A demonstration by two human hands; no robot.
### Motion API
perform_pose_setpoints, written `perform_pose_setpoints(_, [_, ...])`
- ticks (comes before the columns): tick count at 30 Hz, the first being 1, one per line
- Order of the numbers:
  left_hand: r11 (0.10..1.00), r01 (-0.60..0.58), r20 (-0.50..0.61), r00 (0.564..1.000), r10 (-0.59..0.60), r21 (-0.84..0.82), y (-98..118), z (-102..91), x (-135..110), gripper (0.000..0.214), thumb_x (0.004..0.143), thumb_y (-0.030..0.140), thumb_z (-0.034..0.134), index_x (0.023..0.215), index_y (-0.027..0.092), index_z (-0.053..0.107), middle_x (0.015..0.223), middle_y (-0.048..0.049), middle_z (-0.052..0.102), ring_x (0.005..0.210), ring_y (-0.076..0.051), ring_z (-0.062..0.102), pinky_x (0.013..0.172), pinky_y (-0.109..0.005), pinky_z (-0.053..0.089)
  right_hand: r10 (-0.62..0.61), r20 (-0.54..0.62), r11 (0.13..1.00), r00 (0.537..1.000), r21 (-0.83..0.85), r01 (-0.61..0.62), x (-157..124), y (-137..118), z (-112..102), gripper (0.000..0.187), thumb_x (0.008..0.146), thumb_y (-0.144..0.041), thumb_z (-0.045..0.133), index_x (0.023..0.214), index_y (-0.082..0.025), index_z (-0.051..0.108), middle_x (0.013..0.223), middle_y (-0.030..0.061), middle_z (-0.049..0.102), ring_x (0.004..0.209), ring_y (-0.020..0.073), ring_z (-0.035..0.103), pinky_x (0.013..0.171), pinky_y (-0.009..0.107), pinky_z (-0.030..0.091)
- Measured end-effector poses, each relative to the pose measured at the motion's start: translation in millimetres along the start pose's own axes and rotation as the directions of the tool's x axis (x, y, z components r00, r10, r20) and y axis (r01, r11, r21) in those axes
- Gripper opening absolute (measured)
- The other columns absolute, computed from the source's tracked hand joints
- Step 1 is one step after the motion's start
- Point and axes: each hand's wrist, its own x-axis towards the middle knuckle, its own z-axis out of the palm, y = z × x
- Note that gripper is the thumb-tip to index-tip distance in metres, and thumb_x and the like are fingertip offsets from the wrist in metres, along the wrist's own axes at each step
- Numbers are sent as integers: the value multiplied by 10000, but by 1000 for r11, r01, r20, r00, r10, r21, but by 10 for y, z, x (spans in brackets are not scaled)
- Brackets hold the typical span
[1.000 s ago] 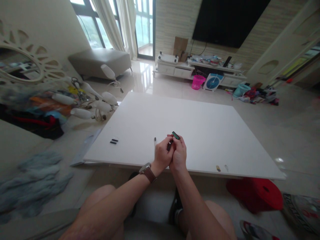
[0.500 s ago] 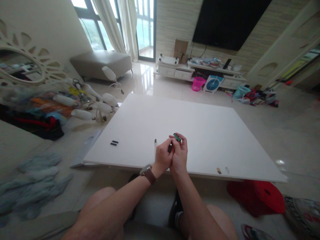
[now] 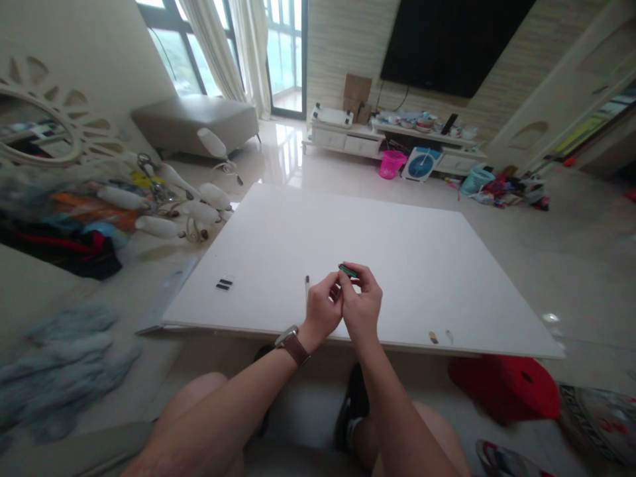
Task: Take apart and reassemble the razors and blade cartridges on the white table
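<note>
From the head view I make out a small, slim green piece with dark edges, held above the white tabletop and pinched between the right hand's thumb and fingers. The left hand's fingers curl in against it, their grip hidden from me. Lettering on a patterned item at lower right is too blurred to read.
</note>
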Motion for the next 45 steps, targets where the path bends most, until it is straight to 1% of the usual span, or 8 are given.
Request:
perform_pose_setpoints(7, [999, -43, -14, 999, 43, -29, 32, -50, 36, 72, 814, 139, 556, 754, 179, 557, 590, 43, 516, 527, -91, 469, 529, -207, 344, 14, 42, 999, 999, 31, -16, 45, 87, -54, 187, 790, -312, 726, 939, -202, 750, 940, 52, 751, 860, 203, 671, 778, 340, 521])
perform_pose_setpoints(10, [998, -39, -16, 999, 39, -52, 33, -53, 27, 66, 817, 143, 557, 765, 176, 579, 595, 43, 530, 527, -90, 456, 525, -206, 340, 44, 41, 997, 998, 62, -47, 26, 90, -41, 192, 787, -314, 727, 941, -201, 746, 945, 54, 748, 851, 202, 674, 752, 332, 529])
perform_pose_setpoints(16, [991, 1, 5, 1000, 0, -136, 38, -31, -3, 74, 827, 128, 538, 793, 173, 586, 663, 14, 598, 580, -110, 510, 561, -215, 389, 100, 60, 988, 993, 111, -106, -16, 78, -14, 210, 800, -320, 710, 972, -202, 731, 939, 50, 741, 813, 192, 676, 694, 311, 544])
perform_pose_setpoints(24, [984, 7, 17, 1000, -4, -179, 1, -57, 35, 64, 805, 115, 549, 792, 169, 581, 656, 12, 582, 600, -116, 516, 575, -219, 396, 71, 101, 992, 992, 100, -81, 14, 116, -25, 240, 810, -368, 719, 978, -199, 742, 955, 62, 746, 791, 190, 674, 711, 329, 551])
perform_pose_setpoints(32, [966, 52, 39, 998, -44, -254, -8, -80, 50, 62, 827, 155, 553, 777, 158, 589, 588, 23, 553, 524, -99, 510, 516, -212, 391, -5, 123, 998, 992, -55, 11, 66, 3, -82, 212, 816, -368, 727, 964, -217, 749, 920, 37, 742, 727, 160, 639, 644, 280, 509])
perform_pose_setpoints(39, [891, 186, 132, 981, -144, -413, 19, -28, 14, 107, 828, 252, 604, 851, 148, 617, 648, 5, 588, 510, -106, 543, 440, -206, 427, -165, 110, 962, 980, -202, 185, 54, -15, -195, 143, 844, -318, 696, 929, -218, 754, 863, 15, 747, 705, 149, 633, 656, 266, 491])
perform_pose_setpoints(42, [816, 257, 195, 964, -179, -518, 30, -12, 29, 138, 791, 254, 639, 871, 142, 622, 643, 8, 589, 502, -100, 528, 441, -208, 439, -170, 70, 960, 983, -213, 181, 36, -4, -205, 151, 848, -329, 693, 921, -211, 751, 860, 17, 747, 682, 144, 630, 637, 262, 485])
perform_pose_setpoints(45, [738, 312, 275, 945, -176, -598, 26, -22, 82, 166, 737, 229, 676, 868, 137, 631, 604, 23, 574, 493, -95, 524, 471, -209, 446, -150, 34, 970, 988, -190, 154, 36, 2, -190, 178, 850, -353, 693, 928, -202, 749, 866, 27, 746, 698, 151, 640, 637, 266, 484])
